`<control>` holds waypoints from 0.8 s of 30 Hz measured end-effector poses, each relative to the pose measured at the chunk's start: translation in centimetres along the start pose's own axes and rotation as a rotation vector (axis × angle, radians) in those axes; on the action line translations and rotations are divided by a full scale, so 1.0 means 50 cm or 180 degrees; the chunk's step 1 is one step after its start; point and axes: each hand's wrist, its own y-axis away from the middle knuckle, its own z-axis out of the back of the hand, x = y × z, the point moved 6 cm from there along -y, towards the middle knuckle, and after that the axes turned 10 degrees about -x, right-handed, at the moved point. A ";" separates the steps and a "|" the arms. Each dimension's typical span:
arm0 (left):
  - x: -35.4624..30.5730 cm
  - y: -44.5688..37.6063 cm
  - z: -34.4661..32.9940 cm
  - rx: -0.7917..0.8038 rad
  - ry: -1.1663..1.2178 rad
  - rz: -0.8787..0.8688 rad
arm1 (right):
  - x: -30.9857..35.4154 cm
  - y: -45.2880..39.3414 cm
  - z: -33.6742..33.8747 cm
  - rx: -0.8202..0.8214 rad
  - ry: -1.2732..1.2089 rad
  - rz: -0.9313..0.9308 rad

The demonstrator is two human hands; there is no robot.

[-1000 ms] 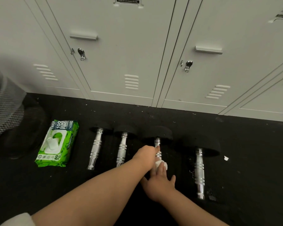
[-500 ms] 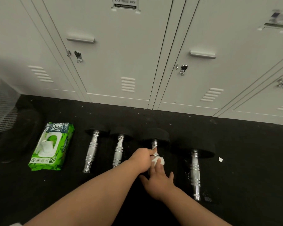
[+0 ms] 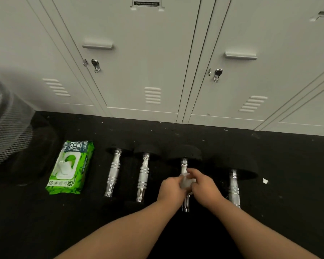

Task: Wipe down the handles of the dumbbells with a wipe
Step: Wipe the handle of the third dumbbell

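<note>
Since half a second ago my right hand [image 3: 206,187] has lifted off the floor side and closed in from 3 o'clock, so both hands now meet over the third dumbbell handle [image 3: 184,165], where before only its straight fingers lay alongside. My left hand [image 3: 171,189] comes in from 9 o'clock, fingers curled around the wipe [image 3: 186,181]; the right hand's fingers curl onto the same bunched white wipe, so both hold it, though blur hides exactly which fingers pinch. The handle's long axis runs 12 to 6 o'clock, straight away from me, with bare chrome showing above the hands toward its black head and a short length below them. I judge the next stroke should run along that line, and both hands are equally near. Just at 3 o'clock lies the fourth dumbbell handle [image 3: 234,189], close enough to knock with the right knuckles; at 9 o'clock the second handle [image 3: 143,179] and first handle [image 3: 113,173] lie parallel, with the green wipes pack [image 3: 70,168] beyond. The lockers [image 3: 157,62] stand at 12 o'clock, well clear, and dark floor [image 3: 288,165] lies open to the right.
</note>
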 end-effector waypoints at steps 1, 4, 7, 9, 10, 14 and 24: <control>0.000 -0.004 -0.003 -0.0046 -0.0090 0.0019 | 0.000 -0.006 0.002 0.0037 0.0004 0.0036; 0.000 -0.014 -0.011 -0.0157 -0.0508 -0.0062 | 0.009 -0.028 0.018 -0.0078 0.0436 0.0236; -0.002 -0.019 -0.020 -0.0072 -0.0860 -0.0370 | 0.032 -0.049 0.032 -0.0263 0.1306 0.0835; 0.007 -0.014 -0.023 -0.0051 -0.0906 -0.0336 | 0.040 -0.052 0.015 0.0191 0.1734 0.1363; 0.016 -0.008 -0.024 -0.0035 -0.0903 -0.0230 | 0.038 -0.050 0.005 0.0455 0.1965 0.1588; 0.052 0.006 -0.027 0.0086 -0.0684 0.0359 | 0.015 -0.038 -0.005 0.0994 0.2243 0.1774; 0.031 -0.013 -0.013 -0.0328 0.0149 0.0560 | 0.015 -0.054 -0.005 0.1083 0.1927 0.1470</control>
